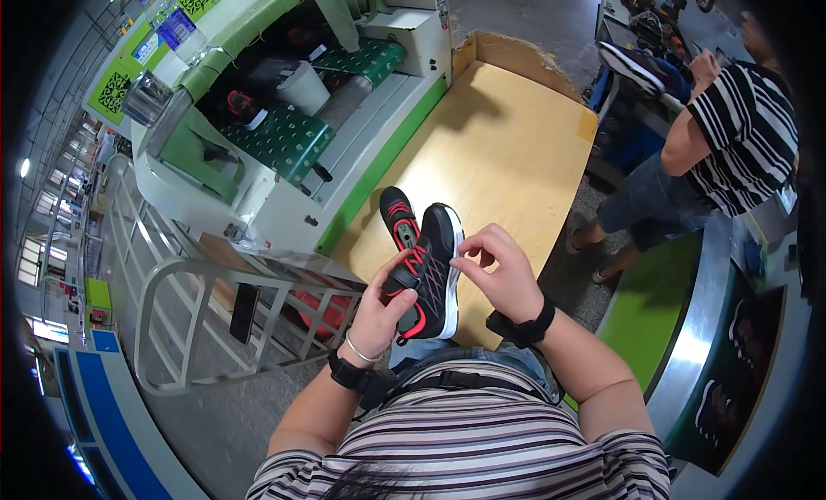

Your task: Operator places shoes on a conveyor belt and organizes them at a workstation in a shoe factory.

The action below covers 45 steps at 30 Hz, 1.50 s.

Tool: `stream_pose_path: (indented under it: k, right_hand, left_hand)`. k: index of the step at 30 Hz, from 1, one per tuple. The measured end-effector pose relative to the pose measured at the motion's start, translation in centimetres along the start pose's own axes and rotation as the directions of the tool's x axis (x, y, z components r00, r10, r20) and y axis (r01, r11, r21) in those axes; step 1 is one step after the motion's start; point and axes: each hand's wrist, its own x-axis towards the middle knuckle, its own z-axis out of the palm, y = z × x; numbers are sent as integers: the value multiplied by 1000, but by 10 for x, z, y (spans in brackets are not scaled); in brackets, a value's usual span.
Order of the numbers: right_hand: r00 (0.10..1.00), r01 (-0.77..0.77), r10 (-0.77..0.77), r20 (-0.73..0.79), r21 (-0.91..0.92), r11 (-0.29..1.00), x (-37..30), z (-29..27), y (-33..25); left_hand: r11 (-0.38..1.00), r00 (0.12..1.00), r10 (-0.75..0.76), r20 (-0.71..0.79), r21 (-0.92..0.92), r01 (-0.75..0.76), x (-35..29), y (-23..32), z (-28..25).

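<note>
Over the tan board (508,138): black sneaker (437,280) with white sole, held up, toe pointing away from the wearer.
Left hand (379,312): closed round the sneaker's heel end, thumb by the collar.
Right hand (503,276): thumb and forefinger pressed together at the sole's edge; cannot tell whether they pinch anything.
Second sneaker (397,204): just left of the first, red laces; support unclear.
Conveyor machine (176,190): left of board, green patterned belt (288,147).
Co-worker (740,130): far right, striped shirt.

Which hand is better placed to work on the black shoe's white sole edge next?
Probably the right hand: it is right beside the white sole edge, while the left hand is busy holding the black shoe near its heel.
</note>
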Motion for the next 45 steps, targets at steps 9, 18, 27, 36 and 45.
stream_pose_path:
  k: [9,18,27,36,45]
  right_hand:
    - [996,-73,70,62,39,997,-2,-2,10]
    - [943,-333,269,196,561,758,8,-24,18]
    - [988,-75,76,133,-12,997,0,-15,11]
    - [956,-288,250,150,350,891,7,-24,14]
    - [989,-113,107,97,52,992,2,-15,15]
  left_hand:
    - [940,985,165,43,296,-170,-1,-2,6]
    - [974,998,59,32,218,-64,1,1,8]
    - [974,998,50,40,219,-58,0,1,16]
    - [976,999,23,27,218,-28,1,3,11]
    - [972,998,25,64,234,-39,1,8,16]
